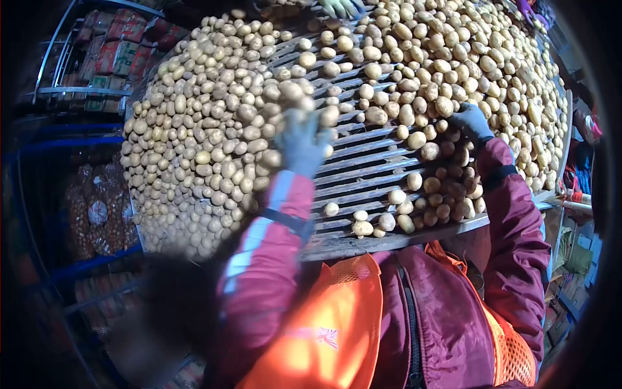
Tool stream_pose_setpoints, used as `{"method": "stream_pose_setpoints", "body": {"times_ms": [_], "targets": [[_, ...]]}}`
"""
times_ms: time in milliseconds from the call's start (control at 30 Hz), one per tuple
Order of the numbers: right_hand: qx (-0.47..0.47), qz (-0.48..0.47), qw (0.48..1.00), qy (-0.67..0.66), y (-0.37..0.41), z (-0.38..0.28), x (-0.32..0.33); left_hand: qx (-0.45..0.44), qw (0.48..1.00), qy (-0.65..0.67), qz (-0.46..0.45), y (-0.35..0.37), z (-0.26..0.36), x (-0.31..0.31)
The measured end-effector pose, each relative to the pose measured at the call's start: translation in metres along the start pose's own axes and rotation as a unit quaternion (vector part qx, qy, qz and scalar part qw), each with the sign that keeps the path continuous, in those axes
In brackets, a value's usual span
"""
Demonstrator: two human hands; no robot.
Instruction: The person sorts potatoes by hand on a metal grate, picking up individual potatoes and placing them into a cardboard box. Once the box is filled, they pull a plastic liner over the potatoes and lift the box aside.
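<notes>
Potatoes [194,136] lie in a broad heap on the left of a slatted sorting table [363,154], and another heap of potatoes [492,78] covers its right side. My left hand [300,144], in a grey glove, is over the slats at the left heap's edge. It is blurred by motion, with its fingers apart against potatoes that are blurred too. On the right, my gloved right hand [473,123] reaches into the other heap, touching potatoes. Its fingertips are partly hidden there. Several loose potatoes [387,222] rest near the table's front edge.
Another person's gloved hand [342,8] is at the table's far side, and a purple glove [526,10] shows at the far right. Stacked sacks [120,48] fill a rack on the left. Below them stands a net bag of produce [97,211] beside blue rails.
</notes>
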State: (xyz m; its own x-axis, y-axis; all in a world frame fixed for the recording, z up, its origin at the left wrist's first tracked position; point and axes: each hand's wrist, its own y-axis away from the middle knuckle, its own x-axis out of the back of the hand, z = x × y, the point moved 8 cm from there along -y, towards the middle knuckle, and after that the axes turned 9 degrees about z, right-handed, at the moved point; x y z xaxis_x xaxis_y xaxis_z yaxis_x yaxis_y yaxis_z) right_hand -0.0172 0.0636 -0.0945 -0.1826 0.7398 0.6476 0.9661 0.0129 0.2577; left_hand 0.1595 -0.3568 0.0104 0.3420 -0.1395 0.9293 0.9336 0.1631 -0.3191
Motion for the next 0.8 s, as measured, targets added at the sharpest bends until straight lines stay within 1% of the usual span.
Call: {"method": "stream_pose_setpoints", "body": {"times_ms": [33,67,100,133,167,200,233,267,300,333,367,400,433,467,533,567,600,633,667,700,733,767,800], "targets": [[-0.051,-0.024,0.997,-0.062,0.005,0.002,0.011,-0.039,0.999,0.014,-0.002,0.013,0.031,-0.010],[-0.075,-0.071,0.980,-0.172,0.020,-0.013,0.020,-0.079,0.997,0.028,-0.005,0.028,0.055,-0.017],[-0.086,-0.049,0.984,-0.150,0.019,-0.005,0.035,-0.063,0.987,0.145,-0.035,0.045,0.071,-0.016],[-0.096,-0.029,0.987,-0.129,0.016,0.005,0.048,-0.046,0.963,0.259,-0.065,0.060,0.083,-0.006],[-0.117,-0.023,0.981,-0.153,0.022,0.007,0.057,-0.050,0.970,0.222,-0.084,0.067,0.083,0.011],[-0.140,-0.013,0.974,-0.177,0.035,0.009,0.068,-0.055,0.988,0.142,-0.006,0.079,0.061,0.024],[-0.118,-0.033,0.972,-0.202,0.048,0.000,0.077,-0.069,0.985,0.152,0.035,0.074,0.025,0.038],[-0.126,-0.008,0.967,-0.221,0.066,-0.013,0.084,0.023,0.992,0.087,0.086,0.080,-0.026,0.052],[-0.121,-0.017,0.958,-0.261,0.079,-0.020,0.085,0.104,0.994,0.014,0.006,0.076,-0.073,0.073],[-0.115,-0.024,0.946,-0.302,0.088,-0.026,0.084,0.171,0.981,0.060,0.074,0.084,-0.138,0.086],[-0.125,-0.046,0.937,-0.324,0.098,-0.035,0.079,0.098,0.963,-0.204,0.149,0.098,-0.169,0.107],[-0.135,-0.067,0.926,-0.346,0.108,-0.043,0.072,0.162,0.944,-0.257,0.129,0.108,-0.209,0.119],[-0.134,-0.080,0.921,-0.357,0.113,-0.047,0.066,0.248,0.946,-0.190,0.085,0.136,-0.271,0.106],[-0.135,-0.104,0.908,-0.382,0.115,-0.046,0.056,0.247,0.947,-0.188,0.085,0.134,-0.266,0.104],[-0.016,-0.150,0.898,-0.413,0.109,-0.042,0.037,0.302,0.945,-0.122,0.041,0.135,-0.250,0.088],[-0.069,-0.234,0.820,-0.518,0.112,-0.056,0.023,0.275,0.947,-0.148,0.074,0.135,-0.227,0.086],[-0.015,-0.140,0.891,-0.432,0.121,-0.075,0.019,0.226,0.963,-0.126,0.075,0.134,-0.205,0.080],[-0.012,-0.180,0.872,-0.455,0.123,-0.089,0.007,0.171,0.977,-0.101,0.077,0.128,-0.182,0.071],[-0.012,-0.222,0.852,-0.474,0.124,-0.097,-0.004,0.144,0.987,0.051,0.043,0.113,-0.152,0.065],[0.054,-0.204,0.904,-0.373,0.104,-0.079,-0.014,0.138,0.987,-0.037,0.076,0.120,-0.120,0.061],[0.071,-0.181,0.911,-0.363,0.115,-0.108,-0.020,0.132,0.990,-0.001,0.038,0.112,-0.092,0.060],[0.043,-0.196,0.899,-0.389,0.122,-0.123,-0.026,0.155,0.987,0.034,-0.005,0.108,-0.072,0.056],[0.015,-0.207,0.887,-0.412,0.127,-0.132,-0.030,0.118,0.986,0.112,0.047,0.115,-0.058,0.040]]}}
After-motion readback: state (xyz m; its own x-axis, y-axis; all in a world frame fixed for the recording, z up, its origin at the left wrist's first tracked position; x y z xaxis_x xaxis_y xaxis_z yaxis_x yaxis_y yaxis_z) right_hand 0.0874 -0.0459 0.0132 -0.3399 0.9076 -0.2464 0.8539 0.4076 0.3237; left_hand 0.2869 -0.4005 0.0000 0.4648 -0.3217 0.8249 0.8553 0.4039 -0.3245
